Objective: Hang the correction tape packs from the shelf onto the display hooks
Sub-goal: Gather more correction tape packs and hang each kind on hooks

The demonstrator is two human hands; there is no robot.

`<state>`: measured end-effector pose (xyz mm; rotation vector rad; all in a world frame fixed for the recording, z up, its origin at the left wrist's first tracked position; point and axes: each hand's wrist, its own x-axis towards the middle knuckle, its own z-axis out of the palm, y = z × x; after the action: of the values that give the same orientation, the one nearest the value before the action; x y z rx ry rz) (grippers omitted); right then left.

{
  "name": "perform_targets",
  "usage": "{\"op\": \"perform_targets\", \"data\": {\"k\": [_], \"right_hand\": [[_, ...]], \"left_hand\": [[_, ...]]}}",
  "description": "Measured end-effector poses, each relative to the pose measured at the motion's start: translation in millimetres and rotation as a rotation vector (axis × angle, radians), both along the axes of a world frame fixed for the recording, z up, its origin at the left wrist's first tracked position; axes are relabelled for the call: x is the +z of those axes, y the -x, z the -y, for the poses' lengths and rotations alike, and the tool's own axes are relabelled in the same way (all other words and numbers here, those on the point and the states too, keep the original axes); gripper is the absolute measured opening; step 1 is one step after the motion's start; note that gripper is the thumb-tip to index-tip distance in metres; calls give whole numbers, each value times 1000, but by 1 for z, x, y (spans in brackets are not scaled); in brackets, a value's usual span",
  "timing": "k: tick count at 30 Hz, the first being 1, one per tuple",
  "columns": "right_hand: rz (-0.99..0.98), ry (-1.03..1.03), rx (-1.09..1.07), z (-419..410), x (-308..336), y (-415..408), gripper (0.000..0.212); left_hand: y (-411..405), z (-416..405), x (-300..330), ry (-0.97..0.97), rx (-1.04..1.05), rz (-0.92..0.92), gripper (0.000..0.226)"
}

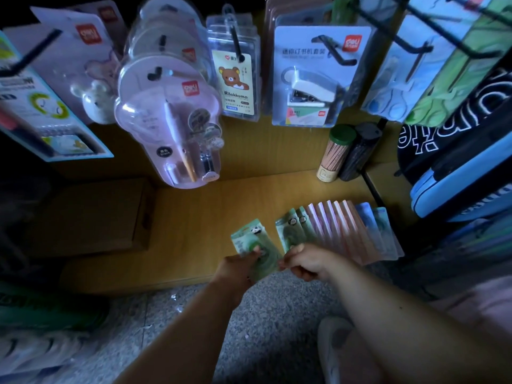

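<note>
A fanned row of correction tape packs (pixel 340 231), green, pink and blue, lies on the wooden shelf (pixel 199 217) near its front edge. My left hand (pixel 238 268) grips a green pack with a panda (pixel 253 246), held just above the shelf to the left of the row. My right hand (pixel 307 261) has its fingers curled at the near end of the row, pinching the lower edge of a green pack (pixel 291 231). Black display hooks (pixel 338 55) stick out above, loaded with other goods.
Hanging above are pink pen blister packs (pixel 171 112), a Rilakkuma card holder (pixel 234 79) and a stapler pack (pixel 315 79). Two pencil tubes (pixel 336 153) stand at the shelf's back right. A cardboard box (pixel 91 217) sits on the left. Blue cases (pixel 460 173) crowd the right.
</note>
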<state>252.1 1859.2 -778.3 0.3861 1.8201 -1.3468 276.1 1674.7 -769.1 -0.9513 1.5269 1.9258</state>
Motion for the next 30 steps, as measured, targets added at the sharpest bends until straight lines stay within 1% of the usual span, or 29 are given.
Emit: {"op": "perform_targets", "data": {"k": [1, 3, 5, 8, 9, 11, 12, 13, 17, 19, 20, 24, 27, 30], "right_hand": [[8, 10, 18, -1, 0, -1, 20], [0, 13, 6, -5, 0, -1, 21], [-56, -76, -79, -10, 3, 3, 26], [-204, -407, -345, -27, 1, 12, 34], [-227, -529, -397, -33, -2, 13, 37], [-252, -753, -351, -41, -7, 11, 43], [-262, -808, -306, -42, -10, 10, 45], [-261, -817, -269, -41, -12, 9, 45], [-202, -680, -183, -37, -23, 9, 44], [-191, -705, -118, -35, -27, 10, 47], [-193, -726, -98, -34, -29, 9, 45], [-170, -713, -62, -32, -34, 10, 31], [-185, -634, -53, -29, -29, 15, 26], [-237, -506, -101, -23, -19, 21, 28]], "left_hand": [[-1, -2, -1, -66, 65, 2, 35], [0, -4, -2, -123, 112, -12, 33], [0, -4, -3, -160, 118, -20, 32], [0, -1, -2, -208, 132, -5, 33], [0, -1, -2, -214, 132, 0, 33], [-1, -1, -4, -224, 135, 8, 30], [-1, -1, -5, -224, 129, 12, 28], [-2, -1, -6, -226, 119, 13, 26], [-2, 2, -10, -230, 93, 12, 20], [-3, 4, -11, -229, 95, 20, 22], [-4, 4, -12, -233, 100, 25, 25], [-5, 8, -15, -223, 132, 46, 35], [-4, 14, -16, -175, 158, 59, 36], [-4, 22, -16, -149, 212, 54, 34]]}}
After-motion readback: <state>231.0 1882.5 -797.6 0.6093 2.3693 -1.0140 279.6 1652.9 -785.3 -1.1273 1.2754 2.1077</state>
